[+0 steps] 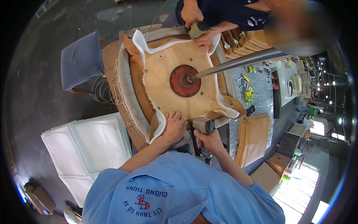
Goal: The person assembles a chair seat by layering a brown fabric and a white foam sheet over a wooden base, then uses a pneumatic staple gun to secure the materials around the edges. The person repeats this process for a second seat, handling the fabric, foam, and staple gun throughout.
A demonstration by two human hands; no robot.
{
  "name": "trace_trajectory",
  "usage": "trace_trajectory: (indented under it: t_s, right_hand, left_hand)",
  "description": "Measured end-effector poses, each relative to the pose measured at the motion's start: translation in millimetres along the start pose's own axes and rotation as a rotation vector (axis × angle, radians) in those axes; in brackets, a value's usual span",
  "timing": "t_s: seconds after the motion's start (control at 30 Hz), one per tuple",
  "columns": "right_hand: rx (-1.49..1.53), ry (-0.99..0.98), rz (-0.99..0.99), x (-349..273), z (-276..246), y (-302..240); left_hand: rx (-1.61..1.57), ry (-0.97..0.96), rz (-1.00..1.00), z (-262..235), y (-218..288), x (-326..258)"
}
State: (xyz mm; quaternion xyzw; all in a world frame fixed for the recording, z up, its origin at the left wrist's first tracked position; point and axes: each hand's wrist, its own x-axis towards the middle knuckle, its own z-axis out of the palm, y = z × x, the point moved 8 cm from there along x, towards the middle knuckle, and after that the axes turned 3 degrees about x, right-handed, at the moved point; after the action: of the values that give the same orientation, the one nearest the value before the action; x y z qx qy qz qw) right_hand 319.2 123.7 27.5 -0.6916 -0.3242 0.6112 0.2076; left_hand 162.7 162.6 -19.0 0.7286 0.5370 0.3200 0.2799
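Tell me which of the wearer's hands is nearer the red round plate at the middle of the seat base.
Left. The left hand presses the folded tan cover just below the red plate. The right hand grips a staple gun lower, off the seat's edge.

A wooden workbench (112,59) carries an upturned seat (175,84), its plywood underside facing up. The seat covers most of the bench top, so only the bench's left and near edges show bare. A red round plate (184,81) sits at the middle of the plywood, with a metal pole (238,61) rising from it toward the far right. White padding (128,89) and tan cover (138,74) fold over the seat's left and near edges. To the right, a grey worktop (259,89) holds small yellow and green boxes (249,95), and a stack of tan covers (253,136) lies at its near end.
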Motion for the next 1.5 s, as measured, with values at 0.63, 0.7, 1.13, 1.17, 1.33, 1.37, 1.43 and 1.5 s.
trace_trajectory:
  t_s: [0.63, 0.7, 1.13, 1.17, 1.33, 1.37, 1.43, 1.5]
  right_hand:
    - [0.035, 0.128, -0.067, -20.0, -18.8, 15.6]
    - [0.113, 0.204, -0.089, -29.4, -40.2, 36.3]
    - [-0.011, 0.198, -0.092, 0.9, -109.2, 15.6]
    - [0.010, 0.195, -0.088, 4.5, -108.1, 13.1]
    - [-0.077, 0.142, -0.043, 16.4, -104.6, -9.7]
    - [-0.080, 0.136, -0.033, 18.4, -104.8, -12.5]
    - [-0.109, 0.126, -0.011, 23.9, -105.5, -18.4]
    - [-0.129, 0.111, -0.004, 28.5, -105.9, -21.9]
  left_hand:
    - [0.111, -0.245, 0.012, 1.1, 19.5, 33.8]
    - [0.065, -0.218, 0.099, 10.0, 29.8, 50.6]
    - [0.062, -0.249, 0.238, 66.0, 59.0, 75.2]
    - [0.036, -0.250, 0.223, 66.7, 57.8, 75.5]
    - [-0.006, -0.187, 0.125, 70.5, 52.4, 79.3]
    - [-0.012, -0.182, 0.104, 71.1, 52.0, 80.2]
    - [-0.020, -0.180, 0.080, 70.0, 51.8, 80.4]
    - [-0.028, -0.171, 0.071, 70.2, 52.2, 80.4]
